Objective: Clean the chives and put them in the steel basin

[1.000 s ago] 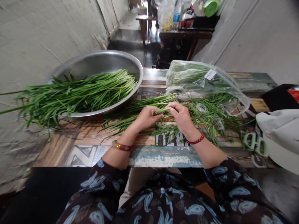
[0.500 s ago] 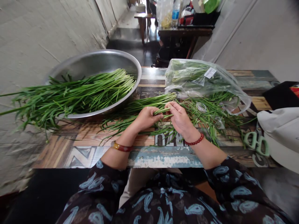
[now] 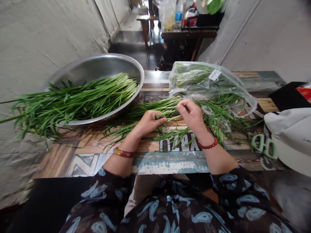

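Observation:
My left hand is closed around a small bunch of garlic chives, pale stem ends pointing right. Just right of those ends is my right hand, its thumb and fingers drawn together in a pinch; whatever they hold is too small to make out. Beneath and behind both hands, more chives lie on the patterned tabletop. A large metal basin at the left holds a thick heap of chives, leaves hanging over its left rim.
A clear plastic bag with more greens lies at the back right. Loose green scraps spread in front of it. Green-handled scissors and a light cap are at the right. Behind, a bottle stands on another table.
My right hand has moved slightly right and up, away from the stem ends it was pinching. My left hand keeps its grip on the bunch. The view has shifted slightly.

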{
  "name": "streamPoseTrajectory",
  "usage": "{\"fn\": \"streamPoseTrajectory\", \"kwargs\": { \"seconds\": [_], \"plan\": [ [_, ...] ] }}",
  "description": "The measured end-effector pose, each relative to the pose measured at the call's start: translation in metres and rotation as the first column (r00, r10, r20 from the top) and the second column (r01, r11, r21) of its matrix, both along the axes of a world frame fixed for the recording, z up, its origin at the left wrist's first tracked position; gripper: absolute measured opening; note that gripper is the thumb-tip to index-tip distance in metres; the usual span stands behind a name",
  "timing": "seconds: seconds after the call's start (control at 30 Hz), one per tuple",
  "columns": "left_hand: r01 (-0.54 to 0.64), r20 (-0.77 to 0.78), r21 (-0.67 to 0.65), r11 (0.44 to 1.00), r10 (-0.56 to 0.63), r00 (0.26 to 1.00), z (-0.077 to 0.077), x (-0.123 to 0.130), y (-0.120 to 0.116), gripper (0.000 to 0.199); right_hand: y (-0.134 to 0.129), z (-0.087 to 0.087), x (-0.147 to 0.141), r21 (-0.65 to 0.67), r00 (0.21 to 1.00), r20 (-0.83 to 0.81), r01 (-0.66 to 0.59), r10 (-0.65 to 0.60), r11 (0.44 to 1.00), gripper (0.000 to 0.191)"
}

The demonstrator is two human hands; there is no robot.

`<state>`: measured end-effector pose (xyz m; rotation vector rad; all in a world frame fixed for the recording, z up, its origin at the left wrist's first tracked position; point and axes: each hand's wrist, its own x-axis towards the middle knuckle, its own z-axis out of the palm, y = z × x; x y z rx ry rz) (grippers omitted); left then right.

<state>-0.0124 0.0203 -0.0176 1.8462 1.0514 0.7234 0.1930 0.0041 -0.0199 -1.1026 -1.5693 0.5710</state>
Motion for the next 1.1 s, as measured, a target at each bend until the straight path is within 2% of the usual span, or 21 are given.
{"fn": "streamPoseTrajectory", "kwargs": {
  "seconds": [0.13, 0.2, 0.27, 0.33, 0.43, 0.5, 0.57, 0.67, 0.73, 0.8, 0.93, 1.0, 1.1],
  "plan": [
    [0.014, -0.009, 0.010, 1.000, -0.014, 1.000, -0.001, 0.001, 0.001, 0.035, -0.002, -0.001, -0.010, 0.120, 0.973, 0.226, -0.071, 0.043, 0.990, 0.006],
    [0.014, -0.028, 0.018, 1.000, -0.014, 1.000, -0.001, 0.001, 0.002, 0.035, -0.002, -0.004, -0.014, 0.133, 0.970, 0.239, -0.090, 0.056, 0.987, 0.008],
    [0.008, -0.041, 0.025, 1.000, -0.006, 0.999, -0.001, 0.001, 0.002, 0.036, -0.002, -0.007, -0.017, 0.090, 0.987, 0.149, -0.082, 0.068, 0.993, 0.011],
    [0.000, -0.040, 0.024, 1.000, 0.001, 0.999, 0.000, 0.001, 0.001, 0.036, 0.000, -0.010, -0.017, -0.026, 0.998, -0.018, -0.058, 0.058, 0.998, 0.015],
    [-0.004, -0.024, 0.019, 1.000, 0.004, 1.000, 0.002, 0.001, 0.001, 0.033, 0.004, -0.013, -0.008, -0.201, 0.970, -0.239, -0.011, -0.038, 0.979, 0.025],
    [-0.008, -0.018, 0.021, 1.000, 0.009, 1.000, 0.003, 0.001, 0.000, 0.030, 0.007, -0.011, 0.001, -0.211, 0.956, -0.279, 0.029, -0.089, 0.977, 0.033],
    [-0.017, -0.013, 0.014, 1.000, 0.017, 1.000, 0.004, 0.000, 0.000, 0.028, 0.009, -0.008, 0.011, -0.169, 0.966, -0.236, 0.066, -0.105, 0.983, 0.042],
    [-0.027, 0.006, -0.016, 1.000, 0.027, 1.000, 0.004, 0.000, 0.000, 0.027, 0.011, -0.002, 0.021, -0.101, 0.991, -0.059, 0.113, -0.119, 0.988, 0.045],
    [-0.032, 0.012, -0.044, 0.999, 0.032, 0.999, 0.005, 0.000, 0.000, 0.027, 0.012, 0.000, 0.024, -0.062, 0.988, 0.041, 0.151, -0.149, 0.987, 0.032],
    [-0.041, 0.022, -0.067, 0.997, 0.042, 0.999, 0.006, 0.000, -0.001, 0.027, 0.012, 0.000, 0.025, -0.068, 0.986, 0.051, 0.163, -0.159, 0.984, 0.015],
    [-0.069, 0.061, -0.076, 0.995, 0.073, 0.995, 0.008, 0.000, -0.002, 0.027, 0.010, -0.002, 0.022, -0.195, 0.999, -0.032, 0.037, -0.044, 0.980, 0.023],
    [-0.077, 0.072, -0.077, 0.994, 0.082, 0.994, 0.008, 0.001, -0.003, 0.026, 0.007, 0.000, 0.019, -0.251, 0.999, -0.018, -0.053, 0.051, 0.966, 0.025],
    [-0.084, 0.079, -0.080, 0.993, 0.090, 0.993, 0.009, 0.001, -0.004, 0.027, 0.004, 0.002, 0.013, -0.280, 0.985, 0.011, -0.162, 0.172, 0.946, 0.019]
  ]
}}
